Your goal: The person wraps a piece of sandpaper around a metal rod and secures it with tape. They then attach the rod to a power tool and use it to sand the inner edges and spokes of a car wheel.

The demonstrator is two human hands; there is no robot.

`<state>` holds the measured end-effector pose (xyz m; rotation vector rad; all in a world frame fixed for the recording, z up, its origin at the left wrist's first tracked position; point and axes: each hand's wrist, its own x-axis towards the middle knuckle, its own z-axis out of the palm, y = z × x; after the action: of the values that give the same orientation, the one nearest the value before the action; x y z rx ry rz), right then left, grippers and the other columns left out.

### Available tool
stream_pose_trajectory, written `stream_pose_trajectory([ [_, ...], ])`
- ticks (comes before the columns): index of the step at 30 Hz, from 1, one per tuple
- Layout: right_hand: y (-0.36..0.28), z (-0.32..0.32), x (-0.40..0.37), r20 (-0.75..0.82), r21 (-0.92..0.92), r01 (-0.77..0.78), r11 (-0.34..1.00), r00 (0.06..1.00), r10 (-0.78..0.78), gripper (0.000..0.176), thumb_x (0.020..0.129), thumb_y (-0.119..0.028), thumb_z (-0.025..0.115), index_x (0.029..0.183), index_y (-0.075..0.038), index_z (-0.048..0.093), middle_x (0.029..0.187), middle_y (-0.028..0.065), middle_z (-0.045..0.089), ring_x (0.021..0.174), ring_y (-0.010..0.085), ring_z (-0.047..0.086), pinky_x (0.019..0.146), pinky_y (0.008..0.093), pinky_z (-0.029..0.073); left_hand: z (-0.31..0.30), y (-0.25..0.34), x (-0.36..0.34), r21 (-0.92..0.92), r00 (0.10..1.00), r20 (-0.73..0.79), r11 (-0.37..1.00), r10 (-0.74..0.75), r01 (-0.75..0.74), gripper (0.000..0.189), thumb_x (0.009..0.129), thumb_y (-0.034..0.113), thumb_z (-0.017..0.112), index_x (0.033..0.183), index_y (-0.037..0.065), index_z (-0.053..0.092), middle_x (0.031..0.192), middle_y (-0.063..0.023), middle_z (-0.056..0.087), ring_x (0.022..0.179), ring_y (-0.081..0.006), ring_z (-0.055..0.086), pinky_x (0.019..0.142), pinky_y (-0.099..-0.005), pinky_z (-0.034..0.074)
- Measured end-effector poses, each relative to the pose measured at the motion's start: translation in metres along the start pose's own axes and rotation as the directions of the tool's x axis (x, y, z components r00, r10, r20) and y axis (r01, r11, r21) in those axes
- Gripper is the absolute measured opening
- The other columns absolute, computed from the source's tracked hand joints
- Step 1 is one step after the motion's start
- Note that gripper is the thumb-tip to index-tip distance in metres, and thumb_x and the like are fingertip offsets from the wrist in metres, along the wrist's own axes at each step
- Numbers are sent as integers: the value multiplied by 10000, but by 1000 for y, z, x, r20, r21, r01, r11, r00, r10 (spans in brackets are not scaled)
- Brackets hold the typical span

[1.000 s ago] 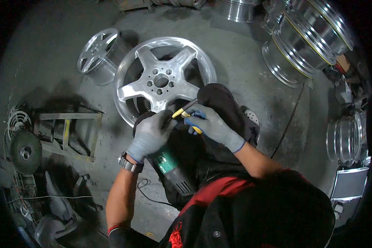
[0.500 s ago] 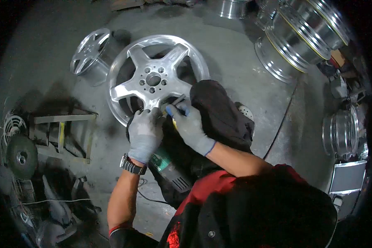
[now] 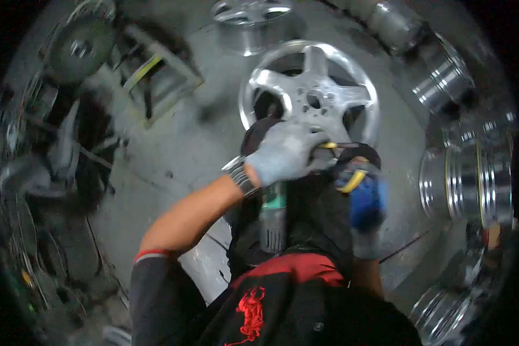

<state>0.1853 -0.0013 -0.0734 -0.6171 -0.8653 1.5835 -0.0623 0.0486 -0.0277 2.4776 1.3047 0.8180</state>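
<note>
My left hand (image 3: 285,151), in a grey-white glove, is closed with fingers curled over the front end of a green-and-dark power tool (image 3: 274,210) lying along my lap. The tool's front is hidden under that hand. By its fingertips lies a thin dark piece with a yellow patch (image 3: 328,146). My right hand (image 3: 368,202), its blue glove palm showing, is smeared by motion over my right thigh. A dark shape with a yellow strip (image 3: 353,181) is at its fingers, too blurred to name. Just beyond both hands, a five-spoke alloy wheel (image 3: 288,87) lies face up.
Another spoked wheel (image 3: 245,43) stands behind. Shiny rims (image 3: 461,184) line the right side, with more rims (image 3: 443,314) at lower right. At left are a metal frame (image 3: 176,66), a round disc (image 3: 81,49) and cluttered gear. Cables cross the floor.
The view has swung, so the wheel now appears further right. My right hand has drawn away from the left, back toward my body, and turned palm up. The left stays at the tool's front.
</note>
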Motion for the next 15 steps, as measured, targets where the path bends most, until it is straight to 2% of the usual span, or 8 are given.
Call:
stream_pose_trajectory([
  [1, 14, -56, -6, 33, -634, 206, 746, 970, -240, 352, 1097, -234, 457, 1306, 21, 581, 1198, 187, 677, 1093, 280, 688, 1012, 419, 558, -2, 3, 4, -26, 998, 62, 1000, -1, 3, 374, 887, 381, 747, 1140, 107, 722, 1135, -146, 694, 990, -387, 661, 885, -493, 535],
  [3, -41, -45, -6, 90, -482, 226, 847, 974, -209, 371, 1101, -217, 450, 1359, 27, 556, 1247, 205, 663, 1149, 280, 667, 1071, 430, 519, -5, 9, 4, -6, 992, 98, 997, -74, 75, 376, 891, 414, 743, 1128, 122, 731, 1142, -133, 700, 983, -377, 670, 867, -490, 542],
  [5, -75, -58, -7, -192, -494, 230, 838, 911, -364, 357, 1097, -177, 442, 1345, 33, 591, 1270, 172, 666, 1149, 248, 663, 1072, 417, 508, 10, 9, 8, 40, 998, 39, 998, -52, 50, 354, 901, 411, 736, 1118, 132, 738, 1129, -124, 701, 990, -362, 672, 848, -485, 549],
  [7, -92, -91, -11, -215, -751, 126, 648, 881, -420, 337, 1089, -183, 480, 1291, 30, 647, 1261, 133, 683, 1129, 212, 666, 1052, 382, 508, 11, 13, 10, 30, 1000, -7, 999, -13, 13, 285, 882, 338, 757, 1067, 123, 722, 1003, -138, 691, 985, -348, 676, 815, -490, 545],
  [8, -100, -105, -15, -270, -842, -19, 539, 879, -392, 328, 1079, -222, 531, 1192, 31, 707, 1215, 114, 705, 1106, 199, 671, 1022, 361, 515, 12, 13, 10, 35, 999, -40, 999, 16, -15, 266, 869, 301, 762, 1059, 120, 718, 984, -137, 688, 954, -351, 676, 794, -489, 544],
  [11, -76, -177, -39, -493, -775, -221, 592, 797, -349, 331, 1049, -298, 619, 1085, -8, 774, 974, 33, 755, 856, 101, 641, 753, 275, 486, 12, 17, 11, 100, 998, -28, 994, 55, -52, 258, 832, 204, 767, 1063, 105, 709, 977, -137, 681, 886, -367, 675, 741, -476, 541],
  [12, -68, -196, -53, -647, -720, -467, 513, 720, -251, 424, 1027, -389, 650, 961, 12, 771, 835, 19, 736, 802, 101, 667, 752, 316, 542, 11, 19, 12, 131, 999, 14, 990, 45, -46, 245, 840, 198, 764, 1053, 92, 710, 960, -144, 678, 870, -372, 679, 727, -483, 539],
  [15, 6, -290, -120, -475, -859, -507, 73, 736, -482, 406, 938, -355, 740, 909, 50, 720, 770, 120, 731, 748, 246, 707, 736, 416, 537, 16, 21, 14, 188, 992, 108, 981, -69, 47, 176, 877, 158, 742, 1014, 50, 728, 918, -171, 695, 828, -387, 688, 701, -482, 543],
])
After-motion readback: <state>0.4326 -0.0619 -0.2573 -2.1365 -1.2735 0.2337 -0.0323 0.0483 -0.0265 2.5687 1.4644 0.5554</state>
